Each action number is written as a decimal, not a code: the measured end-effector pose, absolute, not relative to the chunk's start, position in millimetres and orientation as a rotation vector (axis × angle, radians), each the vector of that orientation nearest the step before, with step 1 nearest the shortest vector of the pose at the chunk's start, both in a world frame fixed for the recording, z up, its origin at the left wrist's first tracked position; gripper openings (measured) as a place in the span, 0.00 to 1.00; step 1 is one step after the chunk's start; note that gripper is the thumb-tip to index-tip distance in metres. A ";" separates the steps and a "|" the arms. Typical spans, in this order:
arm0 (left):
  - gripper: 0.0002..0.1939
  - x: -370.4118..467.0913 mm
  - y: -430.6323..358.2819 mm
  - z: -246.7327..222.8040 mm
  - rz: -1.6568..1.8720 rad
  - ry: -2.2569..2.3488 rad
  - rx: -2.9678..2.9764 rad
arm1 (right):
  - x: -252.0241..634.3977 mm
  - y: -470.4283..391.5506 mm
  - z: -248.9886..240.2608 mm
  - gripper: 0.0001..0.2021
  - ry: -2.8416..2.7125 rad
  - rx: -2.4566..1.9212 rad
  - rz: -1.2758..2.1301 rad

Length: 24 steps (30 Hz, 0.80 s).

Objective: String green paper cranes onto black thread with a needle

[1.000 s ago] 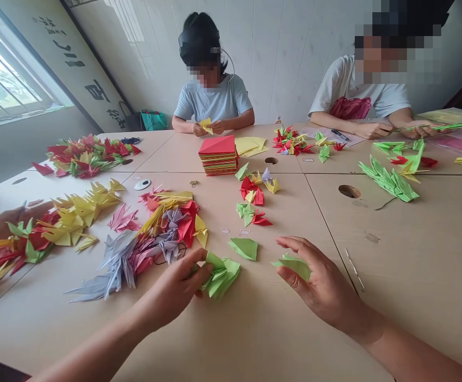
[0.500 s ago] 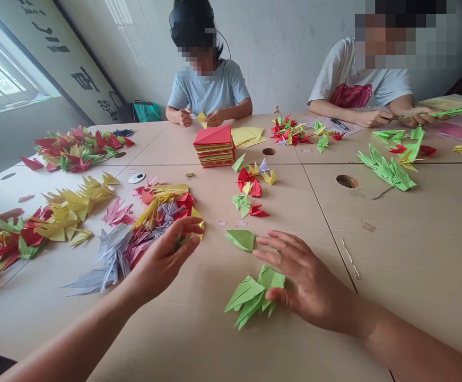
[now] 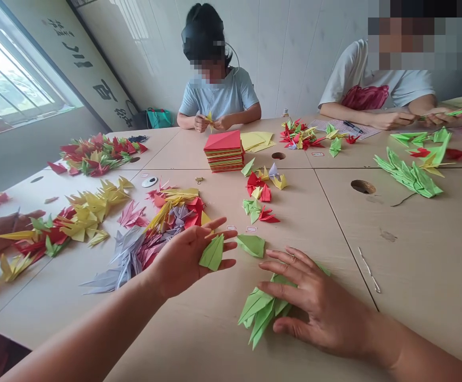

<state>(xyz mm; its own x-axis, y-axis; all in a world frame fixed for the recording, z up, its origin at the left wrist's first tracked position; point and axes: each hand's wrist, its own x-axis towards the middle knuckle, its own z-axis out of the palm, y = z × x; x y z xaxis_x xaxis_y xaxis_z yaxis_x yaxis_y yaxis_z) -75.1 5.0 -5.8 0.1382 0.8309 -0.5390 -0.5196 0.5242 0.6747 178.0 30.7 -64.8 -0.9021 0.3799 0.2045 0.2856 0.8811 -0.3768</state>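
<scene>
My left hand [image 3: 193, 260] is palm up with its fingers spread. A green folded paper piece [image 3: 212, 253] rests on it, against the fingers. Another green folded piece [image 3: 250, 245] lies on the table just beyond the fingertips. To the right, my right hand [image 3: 314, 302] is palm down with its fingers apart, over a small pile of green folded paper pieces [image 3: 258, 310]. It hides part of that pile, and I cannot tell whether it touches it. Beside my left wrist lies a heap of purple, pink, red and yellow folded paper [image 3: 171, 223].
A stack of red-topped square paper [image 3: 223, 151] stands mid-table. Small paper cranes [image 3: 258, 191] lie before it. Two people [image 3: 219, 98] handle paper across the table. Another person's hand [image 3: 0, 233] is at the left, by yellow folded paper [image 3: 91, 212]. The tabletop has round holes [image 3: 363, 187].
My left hand has turned palm up and spread its fingers, showing the green piece. My right hand has lowered over the green pile. The view has shifted left, and another person's hand shows at the left.
</scene>
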 end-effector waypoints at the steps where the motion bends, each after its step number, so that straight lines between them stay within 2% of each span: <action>1: 0.25 -74.9 4.7 -7.4 1.009 1.042 0.375 | 177.8 30.9 -64.8 0.23 -2.776 -0.505 0.498; 4: 0.31 -75.2 4.7 -11.1 1.024 1.133 0.480 | 177.5 31.1 -64.5 0.23 -2.772 -0.518 0.518; 6: 0.30 -76.7 9.4 -10.6 1.050 1.216 0.647 | 177.3 30.7 -64.2 0.24 -2.766 -0.524 0.541; 10: 0.24 -82.8 44.2 -4.7 0.998 1.590 1.340 | 176.1 29.4 -64.1 0.23 -2.719 -0.536 0.558; 15: 0.12 -85.3 126.1 -11.9 0.823 1.774 1.550 | 175.4 29.6 -61.3 0.23 -2.699 -0.541 0.597; 19: 0.16 -75.3 181.1 -28.8 0.660 1.920 1.640 | 176.5 32.0 -61.9 0.23 -2.672 -0.566 0.676; 24: 0.17 -60.5 222.2 -43.2 0.491 2.070 1.695 | 175.7 38.8 -66.9 0.23 -2.601 -0.515 0.682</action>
